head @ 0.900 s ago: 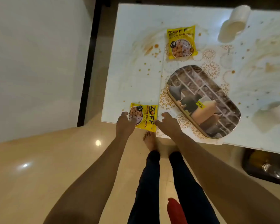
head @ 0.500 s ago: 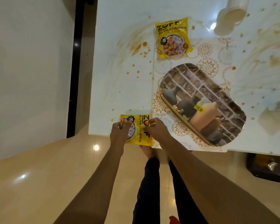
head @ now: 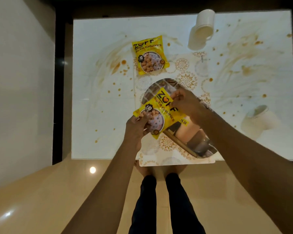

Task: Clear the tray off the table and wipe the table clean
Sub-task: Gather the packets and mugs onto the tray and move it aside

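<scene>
Yellow packets: two; white cups: two

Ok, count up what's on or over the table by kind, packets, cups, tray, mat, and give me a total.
Yellow soya chunk packets: 2 (one lying, one held in both hands)
White cups, tipped over: 2 ()
Oval tray: 1
Patterned mat: 1
Total: 6

Your left hand and right hand hold one packet over the tray; second packet lies behind it on the table, cup far right, another cup right.
</scene>
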